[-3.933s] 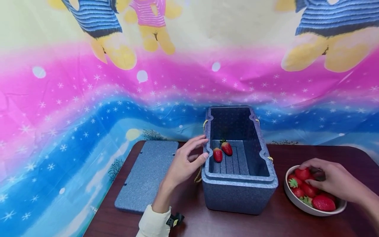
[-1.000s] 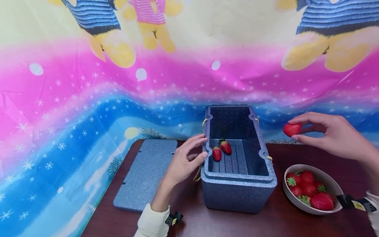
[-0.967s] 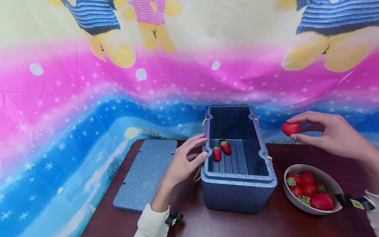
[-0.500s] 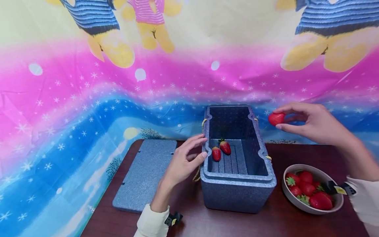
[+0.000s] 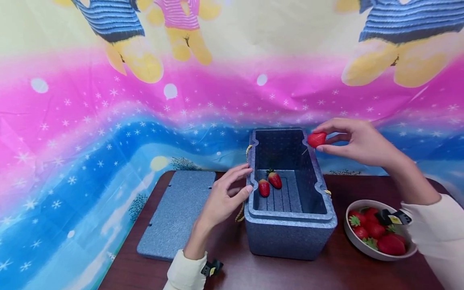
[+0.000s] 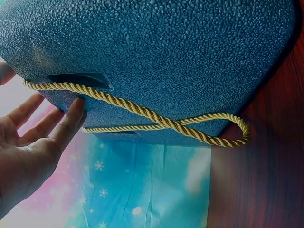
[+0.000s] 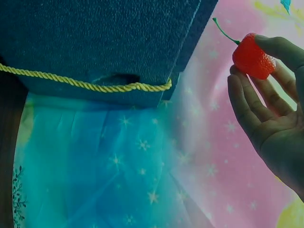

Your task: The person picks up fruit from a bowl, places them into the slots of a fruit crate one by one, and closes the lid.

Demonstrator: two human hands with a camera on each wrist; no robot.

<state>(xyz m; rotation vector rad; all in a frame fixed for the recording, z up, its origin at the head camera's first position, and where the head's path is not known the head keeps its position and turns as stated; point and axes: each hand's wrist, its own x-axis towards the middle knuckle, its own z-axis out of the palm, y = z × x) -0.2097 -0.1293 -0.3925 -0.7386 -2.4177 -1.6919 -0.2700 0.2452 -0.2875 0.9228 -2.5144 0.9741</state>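
Red strawberry: pinched between thumb and fingertips of the right hand, raised just beside the far stretch of the box's right rim; green stem pointing away from the palm.
Left hand: loosely spread, thumb and fingertips touching the box's left rim.
Rim: notched, open on top, with gold rope along the outer left wall.
Box floor: grooved, bearing two strawberries close together near the left wall, the farther one with a green crown.
Box position: lengthwise toward the table's far edge.
Gaps: a narrow strip of table between box and bowl, a broader one in front of the box.
Bowl: toward the table's right edge, heaped with red berries, some with green leaves.
Grey slab: flat along the table's left edge, near the far left corner.
Hard to make out: berry count, partly covered by the black wrist strap; near table edge, cut off.
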